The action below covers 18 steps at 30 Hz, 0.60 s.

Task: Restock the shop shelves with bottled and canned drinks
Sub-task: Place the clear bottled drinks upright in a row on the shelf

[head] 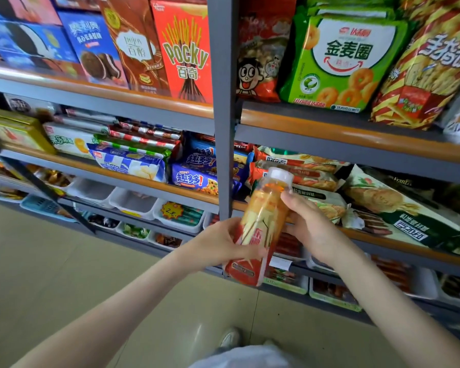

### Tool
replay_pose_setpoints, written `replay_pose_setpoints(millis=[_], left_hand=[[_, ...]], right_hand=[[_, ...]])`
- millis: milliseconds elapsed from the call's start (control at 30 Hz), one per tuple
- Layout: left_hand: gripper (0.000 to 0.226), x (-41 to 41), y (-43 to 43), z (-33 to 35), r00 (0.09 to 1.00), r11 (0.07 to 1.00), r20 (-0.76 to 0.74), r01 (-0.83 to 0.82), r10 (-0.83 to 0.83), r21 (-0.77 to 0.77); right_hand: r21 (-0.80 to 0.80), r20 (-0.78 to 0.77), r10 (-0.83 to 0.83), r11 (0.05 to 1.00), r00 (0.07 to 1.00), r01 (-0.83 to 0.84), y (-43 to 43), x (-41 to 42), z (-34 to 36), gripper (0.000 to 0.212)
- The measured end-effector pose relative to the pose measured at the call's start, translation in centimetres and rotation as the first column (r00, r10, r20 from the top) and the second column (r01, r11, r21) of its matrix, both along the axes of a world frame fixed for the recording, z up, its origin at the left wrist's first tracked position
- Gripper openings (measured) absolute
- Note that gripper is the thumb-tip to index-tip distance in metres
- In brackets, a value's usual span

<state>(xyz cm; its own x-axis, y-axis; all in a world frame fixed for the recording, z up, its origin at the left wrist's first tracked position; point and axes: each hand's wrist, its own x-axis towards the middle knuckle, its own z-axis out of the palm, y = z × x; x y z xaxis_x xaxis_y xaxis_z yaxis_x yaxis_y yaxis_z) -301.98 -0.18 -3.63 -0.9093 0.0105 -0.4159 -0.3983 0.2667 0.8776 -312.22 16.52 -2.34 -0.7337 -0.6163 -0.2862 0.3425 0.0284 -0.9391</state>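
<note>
Clear plastic bottle of orange drink (266, 216), white cap tipped toward the orange-trimmed grey shelf edge (398, 244): my left hand (223, 243) grips low, right hand (308, 224) grips up top.

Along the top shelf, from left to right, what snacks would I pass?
Blue sandwich-cookie box → brown box → red Pocky box → red cartoon-face bag → green ring-biscuit bag → red-and-yellow striped bag.
</note>
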Motion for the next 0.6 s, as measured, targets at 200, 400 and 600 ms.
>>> replay_pose_setpoints(millis=[200, 400, 600], left_hand=[[0.065, -0.6, -0.1, -1.2, 0.985, 0.894, -0.124, 0.049, -0.116, -0.446], [0.06, -1.7, -0.4, -1.1, 0.999, 0.973, -0.043, 0.014, -0.024, -0.229], [0.051, -2.0, 0.5, -0.7, 0.966, 0.947, 0.234, -0.175, 0.112, 0.271]], right_hand=[[0.086, -0.194, 0.077, 0.994, 0.978, -0.061, -0.4, -0.3, -0.4, 0.051], [0.171, -0.231, 0.147, 0.979, 0.962, -0.108, -0.2, -1.0, -0.9, 0.085], [0.184, -0.158, 0.347, 0.93, 0.924, -0.318, 0.2, 0.7, -2.3, 0.103]])
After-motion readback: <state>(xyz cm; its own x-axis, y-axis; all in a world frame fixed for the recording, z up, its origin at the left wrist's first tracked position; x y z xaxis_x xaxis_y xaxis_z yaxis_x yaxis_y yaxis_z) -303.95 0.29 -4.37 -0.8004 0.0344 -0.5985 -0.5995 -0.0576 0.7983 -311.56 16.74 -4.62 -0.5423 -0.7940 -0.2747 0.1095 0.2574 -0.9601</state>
